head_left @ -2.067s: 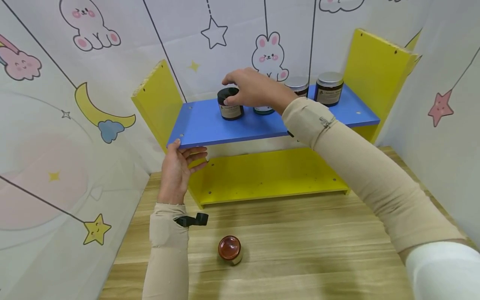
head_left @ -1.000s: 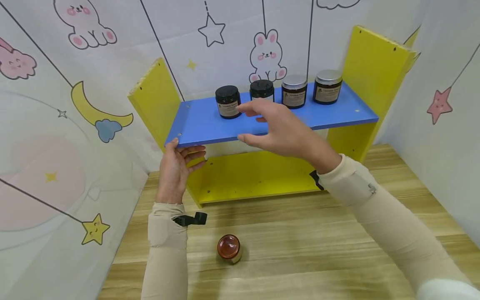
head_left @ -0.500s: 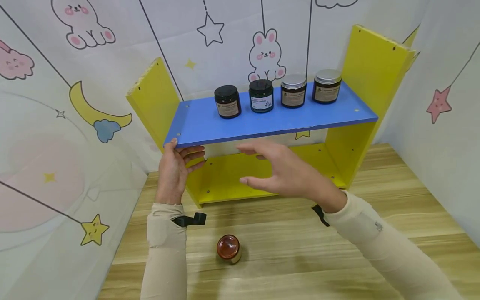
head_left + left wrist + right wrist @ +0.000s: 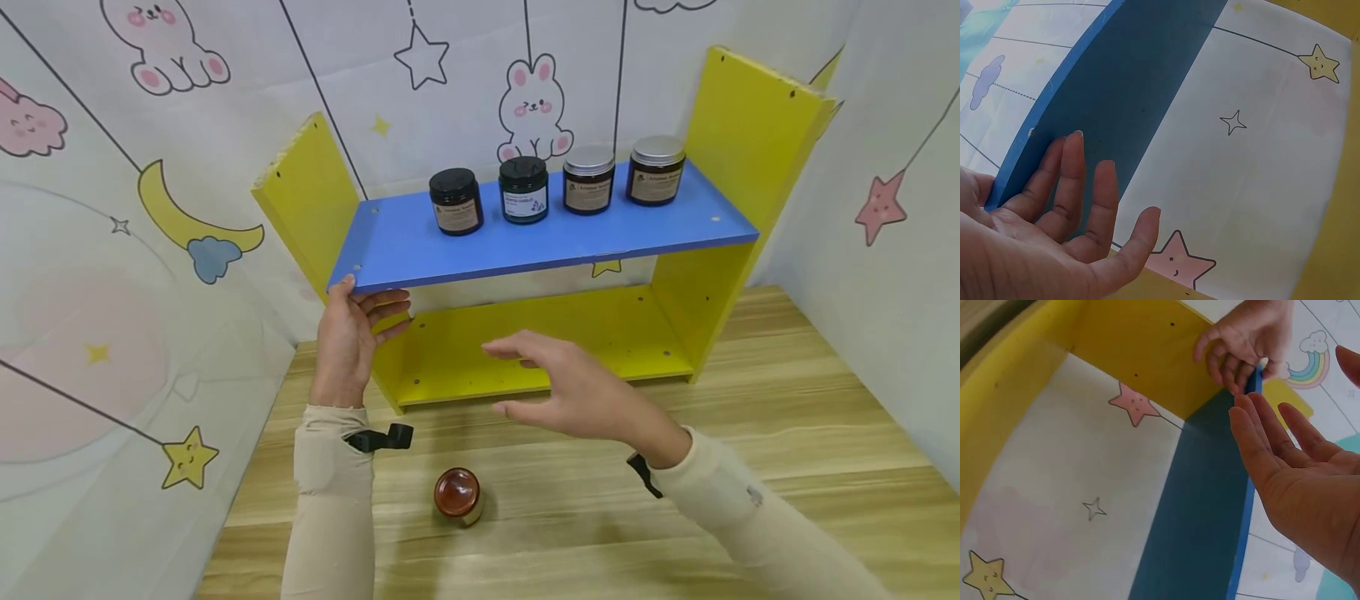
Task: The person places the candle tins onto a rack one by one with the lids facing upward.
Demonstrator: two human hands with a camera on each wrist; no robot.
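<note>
My left hand (image 4: 347, 346) holds the front left corner of the blue shelf board (image 4: 420, 260), thumb on top and fingers below. In the left wrist view its fingers (image 4: 1105, 194) lie along and beside the underside, the lower ones away from it. My right hand (image 4: 577, 387) hangs in front of the lower shelf, holding nothing, fingers and thumb apart. Below and left of it, a reddish-brown glass jar (image 4: 458, 495) with a tan label stands on the table. On the blue board stand a black-lidded jar (image 4: 457, 215), a green candle jar (image 4: 524, 200) and two silver-lidded jars (image 4: 588, 193).
The shelf unit has yellow side panels (image 4: 757, 125) rising above the blue board and a yellow lower shelf (image 4: 465, 350). It stands on a wood-grain table (image 4: 600, 517). White cloth walls (image 4: 465, 100) with cartoon prints enclose the back and sides.
My right hand has left the black-lidded jar on the blue board and come down and forward, off the board's edge. The left hand stays at the corner.
</note>
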